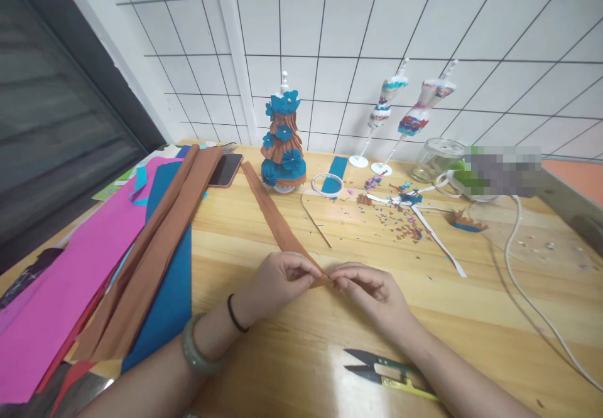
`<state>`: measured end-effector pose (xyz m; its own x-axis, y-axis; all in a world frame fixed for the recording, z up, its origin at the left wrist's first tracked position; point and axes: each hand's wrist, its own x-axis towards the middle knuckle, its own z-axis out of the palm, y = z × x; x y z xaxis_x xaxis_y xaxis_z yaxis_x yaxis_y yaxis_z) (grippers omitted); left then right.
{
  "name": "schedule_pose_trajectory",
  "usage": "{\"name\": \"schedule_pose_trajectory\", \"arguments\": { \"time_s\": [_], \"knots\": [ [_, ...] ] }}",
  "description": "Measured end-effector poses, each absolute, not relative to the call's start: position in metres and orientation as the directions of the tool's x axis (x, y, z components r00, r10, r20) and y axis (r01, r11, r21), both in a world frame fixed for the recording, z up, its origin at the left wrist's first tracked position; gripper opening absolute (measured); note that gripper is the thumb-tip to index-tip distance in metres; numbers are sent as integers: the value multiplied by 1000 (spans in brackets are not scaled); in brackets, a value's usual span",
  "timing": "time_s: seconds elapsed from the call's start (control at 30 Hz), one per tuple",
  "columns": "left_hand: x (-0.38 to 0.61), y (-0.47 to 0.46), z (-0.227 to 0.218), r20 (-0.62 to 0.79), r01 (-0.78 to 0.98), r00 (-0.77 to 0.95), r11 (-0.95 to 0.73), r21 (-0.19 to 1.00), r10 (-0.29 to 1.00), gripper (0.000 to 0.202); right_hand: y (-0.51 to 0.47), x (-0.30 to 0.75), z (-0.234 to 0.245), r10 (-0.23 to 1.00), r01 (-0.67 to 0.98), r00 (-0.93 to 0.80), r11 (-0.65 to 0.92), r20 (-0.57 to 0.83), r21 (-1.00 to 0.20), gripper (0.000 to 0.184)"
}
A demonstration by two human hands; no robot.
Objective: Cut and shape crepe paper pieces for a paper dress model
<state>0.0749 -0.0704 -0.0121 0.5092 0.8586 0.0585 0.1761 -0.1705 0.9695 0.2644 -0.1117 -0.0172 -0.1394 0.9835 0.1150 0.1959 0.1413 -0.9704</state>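
A long brown crepe paper strip [273, 214] runs across the wooden table [471, 317] from near the phone down to my hands. My left hand [276, 283] and my right hand [372, 292] meet at the strip's near end, both pinching it with thumb and fingertips. A small mannequin [283, 145] dressed in brown paper ruffles and blue paper flowers stands behind the strip. Thread snips [386, 371] with green and yellow handles lie just in front of my right forearm.
Pink, blue and brown paper sheets [155, 261] lie stacked at the left beside a phone [226, 170]. Two more small dress forms [405, 117], a tape roll [327, 184], a glass jar [436, 159], paper scraps [400, 217] and a white cable [518, 280] are at the back and right.
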Motion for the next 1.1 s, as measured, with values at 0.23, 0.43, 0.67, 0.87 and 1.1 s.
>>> {"name": "schedule_pose_trajectory", "arguments": {
  "time_s": [0.23,0.43,0.67,0.87,1.1],
  "knots": [
    [77,-73,-6,-6,131,537,-77,988,843,11,-111,262,-24,981,180,-143,157,132,-971,6],
    [79,-74,-12,-6,179,492,-95,979,870,7,-112,259,-26,977,245,-160,180,143,-953,6],
    [81,-78,-1,243,291,503,-428,855,829,19,-113,257,-30,982,169,-131,155,134,-973,16],
    [79,-77,0,268,377,570,-538,754,776,17,-114,257,-31,976,198,-141,191,165,-962,12],
    [77,-73,-9,287,351,600,-568,745,747,11,-116,257,-28,959,309,-163,272,231,-912,9]
  ]
}}
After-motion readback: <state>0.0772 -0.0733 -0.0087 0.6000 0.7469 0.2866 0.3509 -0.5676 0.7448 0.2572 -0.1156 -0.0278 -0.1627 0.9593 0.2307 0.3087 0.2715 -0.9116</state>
